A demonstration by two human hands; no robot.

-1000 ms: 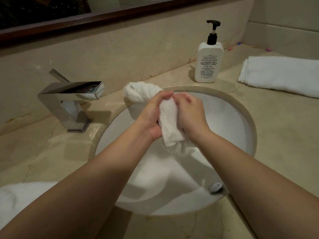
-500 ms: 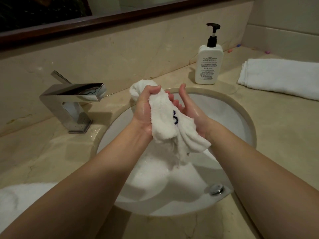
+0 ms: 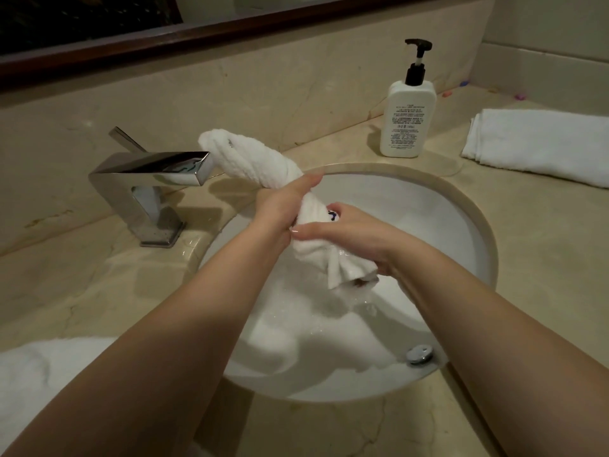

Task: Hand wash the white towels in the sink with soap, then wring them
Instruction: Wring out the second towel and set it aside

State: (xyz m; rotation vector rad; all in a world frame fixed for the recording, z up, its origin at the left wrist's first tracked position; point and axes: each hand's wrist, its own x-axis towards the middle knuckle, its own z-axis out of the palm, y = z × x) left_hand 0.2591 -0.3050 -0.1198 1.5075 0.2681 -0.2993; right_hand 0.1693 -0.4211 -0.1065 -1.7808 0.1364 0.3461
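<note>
Towel (image 3: pixel 263 166) twisted mid-frame over sink (image 3: pixel 461 225); left hand (image 3: pixel 280 209) & right hand (image 3: pixel 356 235) both clamped round it. Looks wet, heavy, soft, prob slippery w/ soap: grip near the ends.

White pump bottle (image 3: pixel 408 123) carries several lines of small dark print, too blurred to read.

Beige marble counter (image 3: pixel 527 258), backsplash (image 3: pixel 230 103) (dim light).
</note>
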